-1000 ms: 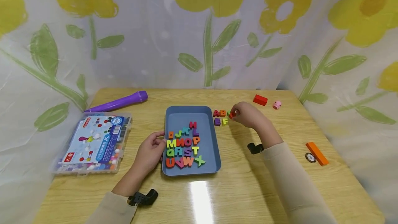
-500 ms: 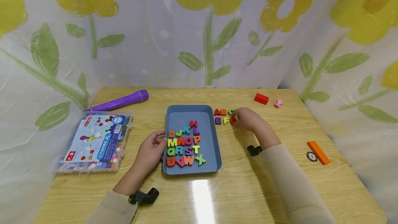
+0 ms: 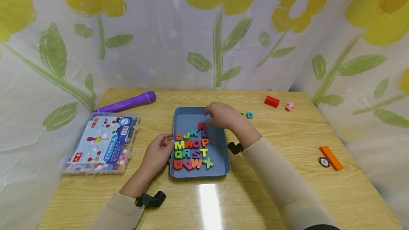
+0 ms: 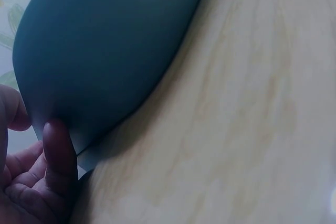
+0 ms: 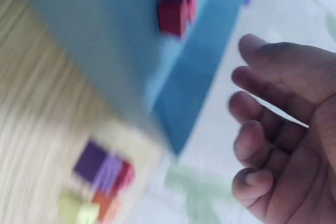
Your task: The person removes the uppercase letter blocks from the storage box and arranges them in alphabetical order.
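A blue tray [image 3: 220, 168] in the middle of the table holds rows of coloured letter blocks [image 3: 191, 149], with a red H [image 3: 201, 126] at the far end. My left hand [image 3: 166, 143] grips the tray's left rim, thumb on top; in the left wrist view its fingers [image 4: 55, 150] press the tray wall [image 4: 105, 51]. My right hand [image 3: 209, 111] hovers over the tray's far right part, near the H. Its fingers [image 5: 252, 129] are loosely bent and hold nothing. A green letter [image 3: 241, 113] and a teal D [image 3: 249, 115] show on the table past the right hand, and more letters [image 5: 100, 182] lie beside the tray.
A purple tube [image 3: 127, 103] lies at the back left, and a clear plastic toy box [image 3: 102, 141] sits left of the tray. A red block [image 3: 272, 101] and a pink pig [image 3: 289, 107] are at the back right. An orange block [image 3: 332, 157] and a round token [image 3: 323, 162] lie at the right.
My right hand let go of a red letter beside the letters on the table and moved left over the tray's far end. My left hand stayed on the tray's rim.
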Available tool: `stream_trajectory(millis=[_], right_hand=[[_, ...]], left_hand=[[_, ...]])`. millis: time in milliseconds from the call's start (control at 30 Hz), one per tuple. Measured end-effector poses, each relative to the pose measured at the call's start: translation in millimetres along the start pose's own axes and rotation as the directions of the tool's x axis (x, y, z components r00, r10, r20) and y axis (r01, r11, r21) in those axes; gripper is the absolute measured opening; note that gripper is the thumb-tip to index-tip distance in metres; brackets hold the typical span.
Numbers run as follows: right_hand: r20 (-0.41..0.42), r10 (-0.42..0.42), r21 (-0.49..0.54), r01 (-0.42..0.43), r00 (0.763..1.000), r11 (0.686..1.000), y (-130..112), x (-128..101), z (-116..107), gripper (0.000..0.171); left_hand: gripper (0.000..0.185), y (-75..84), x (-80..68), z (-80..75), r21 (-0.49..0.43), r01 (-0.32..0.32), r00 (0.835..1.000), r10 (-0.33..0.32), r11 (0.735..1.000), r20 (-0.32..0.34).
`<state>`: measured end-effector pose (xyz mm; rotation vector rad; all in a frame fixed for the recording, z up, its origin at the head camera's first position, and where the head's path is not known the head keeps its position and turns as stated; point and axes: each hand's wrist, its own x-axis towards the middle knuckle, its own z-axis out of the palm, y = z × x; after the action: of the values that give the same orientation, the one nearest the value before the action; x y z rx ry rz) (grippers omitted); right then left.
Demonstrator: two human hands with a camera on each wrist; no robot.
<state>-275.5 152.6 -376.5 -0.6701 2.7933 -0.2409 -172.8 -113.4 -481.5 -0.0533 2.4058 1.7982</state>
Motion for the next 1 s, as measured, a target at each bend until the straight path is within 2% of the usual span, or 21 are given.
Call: stream_trajectory(millis=[100,267,400,533,667,833,900,1000], right_hand=[[0.082,0.032,-0.036,-0.029,0.996,0.999,-11.6,13.2,5.0,0.034],[0.14,0.064,-0.074,-0.054,0.988,0.996,-17.6,20.9,7.3,0.027],[0.142,0.054,-0.096,-0.041,0.988,0.994,-16.0,22.9,8.4,0.018],[0.136,0.056,-0.095,-0.044,0.989,0.995,-12.7,25.2,11.0,0.015],[0.092,0.033,-0.054,-0.028,0.995,0.998,-8.6,24.0,8.8,0.015],[-0.044,0.027,0.074,-0.024,0.999,0.997,13.3,-4.1,-21.3,0.017],[-0.086,0.063,0.126,-0.052,0.994,0.991,32.3,-22.6,-32.0,0.021],[-0.111,0.142,0.182,-0.12,0.984,0.976,67.1,-47.8,-34.5,0.025]], left_hand=[[0.041,-0.3,1.1,1.7,-0.015,-0.008,1.0,0.008,1.0,0.004],[0.041,-0.6,3.6,4.0,-0.019,-0.017,1.0,0.017,1.0,0.009],[0.041,0.1,5.2,5.7,-0.011,-0.016,1.0,0.016,1.0,0.012],[0.041,0.1,6.1,6.1,-0.009,-0.019,1.0,0.019,1.0,0.014],[0.042,-1.9,4.9,4.6,0.004,-0.007,1.0,0.007,1.0,0.016],[0.042,-4.7,3.6,2.3,0.008,-0.005,1.0,0.005,1.0,0.01],[0.042,-5.0,3.6,1.4,0.013,-0.005,1.0,0.005,1.0,0.011],[0.042,-5.0,3.3,-0.6,0.029,-0.001,1.0,0.0,1.0,0.011]])
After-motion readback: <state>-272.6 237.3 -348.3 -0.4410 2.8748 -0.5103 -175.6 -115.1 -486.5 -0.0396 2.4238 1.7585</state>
